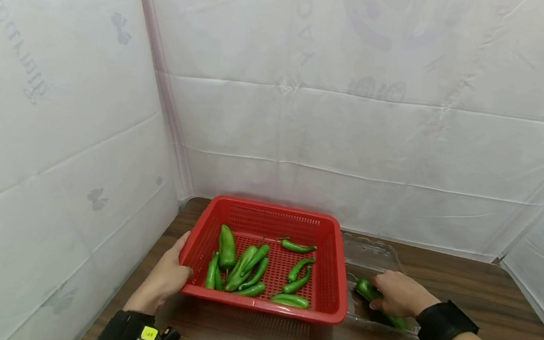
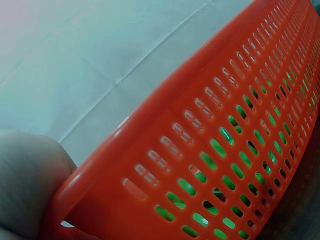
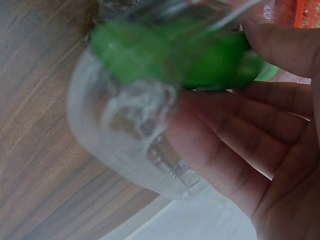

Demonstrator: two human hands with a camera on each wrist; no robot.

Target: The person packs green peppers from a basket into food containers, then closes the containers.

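Wood-grain table (image 1: 484,296), white sheeting (image 1: 354,118) behind.

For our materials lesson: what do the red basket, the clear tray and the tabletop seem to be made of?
Red basket: moulded plastic, slightly glossy, with rows of slots. Clear tray: thin transparent plastic, shiny, with the pepper showing through it. Tabletop: dark wood grain, perhaps laminate; smooth, low sheen.

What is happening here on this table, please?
A person works at a wooden table. The left hand holds the left edge of a red basket with about a dozen green peppers lying inside it. The right hand grips a green pepper in a clear plastic tray, which stands right beside the basket. Another pepper shows in the tray, partly hidden under that hand.
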